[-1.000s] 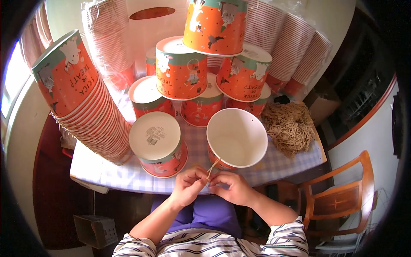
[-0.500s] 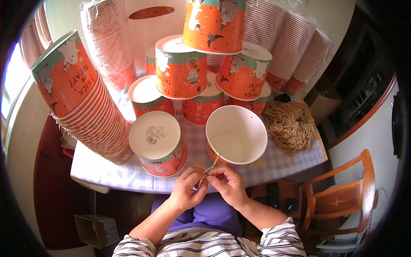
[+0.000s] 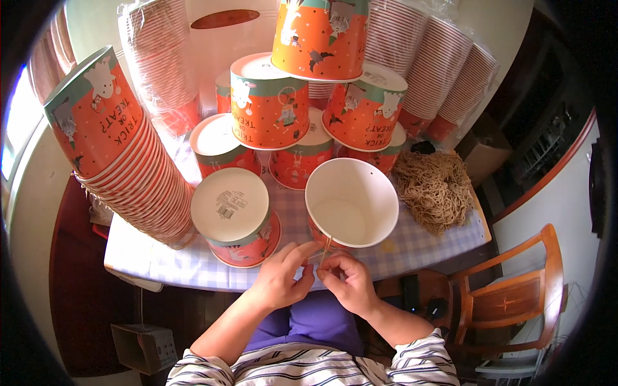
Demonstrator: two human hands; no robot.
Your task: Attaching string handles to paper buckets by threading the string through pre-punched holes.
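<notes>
**Clearly, the cord [image 3: 327, 247] runs from the bucket's [image 3: 351, 202] near rim down to the right hand [image 3: 352, 285]**

Seen in the head view, looking down past the person's lap, the cord is a short, thin line at the near-left edge of the bucket's mouth. It leaves the rim and drops toward the person, its long axis nearly in line with the body, the lower end leaning slightly left. So from the right hand's fingers, the rim lies straight ahead and a touch to the right. Thumb and forefinger there look pinched together on the cord, low down. The left hand [image 3: 281, 280] sits just across a narrow gap, thumb and forefinger spread apart, the forefinger reaching forward beside the cord; I can't tell whether its tip touches.

The bucket itself stands on the counter [image 3: 170, 264] beyond both hands, wide white mouth up and base down, its long axis rising from the checked cloth. A small dark hole [image 3: 371, 172] shows near the far rim, roughly opposite the cord. Left of it stands an upturned bucket [image 3: 230, 202], pale base uppermost; to its right, well apart from the left hand, lies a loose heap of string [image 3: 432, 191].
</notes>
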